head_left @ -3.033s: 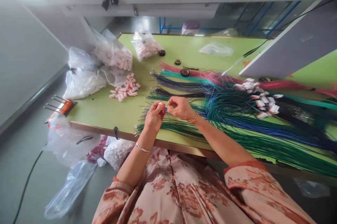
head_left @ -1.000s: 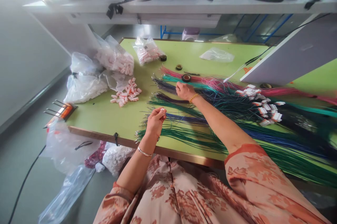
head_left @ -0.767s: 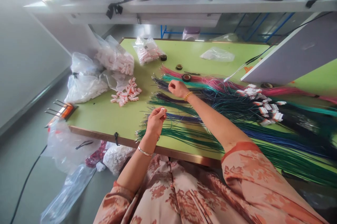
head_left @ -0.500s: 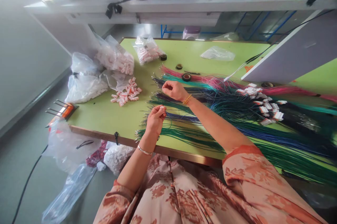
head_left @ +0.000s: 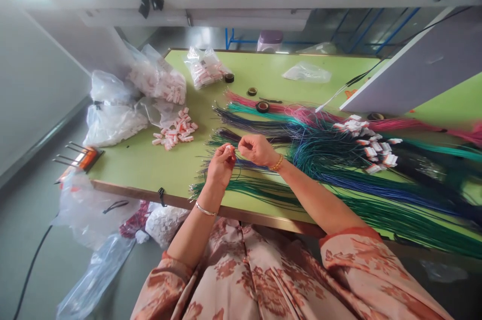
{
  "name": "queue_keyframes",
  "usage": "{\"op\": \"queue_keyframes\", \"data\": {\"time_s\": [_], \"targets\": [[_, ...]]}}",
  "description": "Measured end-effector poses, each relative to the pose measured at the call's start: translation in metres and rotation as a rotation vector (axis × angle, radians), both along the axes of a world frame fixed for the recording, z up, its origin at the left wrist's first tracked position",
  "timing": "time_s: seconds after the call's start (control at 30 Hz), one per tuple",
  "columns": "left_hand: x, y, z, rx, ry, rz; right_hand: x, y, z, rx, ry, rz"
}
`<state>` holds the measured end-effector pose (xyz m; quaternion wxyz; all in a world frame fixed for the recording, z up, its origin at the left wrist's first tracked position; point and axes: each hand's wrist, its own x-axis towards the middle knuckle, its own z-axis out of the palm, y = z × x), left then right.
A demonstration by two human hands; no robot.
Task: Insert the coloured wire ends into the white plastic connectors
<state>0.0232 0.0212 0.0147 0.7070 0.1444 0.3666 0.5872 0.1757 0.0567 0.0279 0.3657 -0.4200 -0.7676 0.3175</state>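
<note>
My left hand pinches a small white and orange connector above the near part of the green table. Close on its right is my right hand, fingers pinched together; whatever they hold is too small to make out. Beneath and beside both hands lie bundles of wires: pink, dark, blue and green, their metal-tipped ends pointing left. A pile of loose connectors sits left of my hands. More connectors lie on the wires at the right.
Bags of connectors and a tied white bag stand at the back left. Tape rolls lie behind the wires. A raised shelf spans the back. An orange holder with metal rods is at the left edge.
My right hand has come down and toward the front, from above the dark wires to beside my left hand. My left hand still pinches the connector. The whole view has shifted slightly.
</note>
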Motion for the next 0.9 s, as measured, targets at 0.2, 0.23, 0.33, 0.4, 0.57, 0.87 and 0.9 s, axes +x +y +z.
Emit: {"op": "queue_keyframes", "data": {"time_s": [0.2, 0.23, 0.33, 0.4, 0.57, 0.87, 0.9], "targets": [[0.0021, -0.0008, -0.0019, -0.002, 0.021, -0.010, 0.0025, -0.0051, -0.0003, 0.027, -0.060, -0.018], [0.0024, -0.0007, -0.0022, 0.000, 0.021, -0.012, 0.0028, -0.0055, -0.0003, 0.032, -0.066, -0.020], [0.0030, -0.0003, -0.0032, 0.003, 0.021, -0.012, 0.0031, -0.0062, -0.0009, 0.041, -0.081, -0.027], [0.0035, -0.0002, -0.0039, 0.003, 0.022, -0.016, 0.0031, -0.0064, -0.0016, 0.044, -0.080, -0.029], [0.0047, -0.0002, -0.0043, 0.015, 0.038, -0.010, 0.0037, -0.0062, -0.0036, 0.032, -0.068, -0.035], [0.0093, -0.0008, -0.0057, 0.088, 0.198, 0.076, 0.0034, -0.0057, -0.0047, -0.056, 0.064, 0.037], [0.0103, -0.0011, -0.0062, 0.089, 0.217, 0.085, 0.0028, -0.0059, -0.0059, -0.054, 0.067, 0.037]]}}
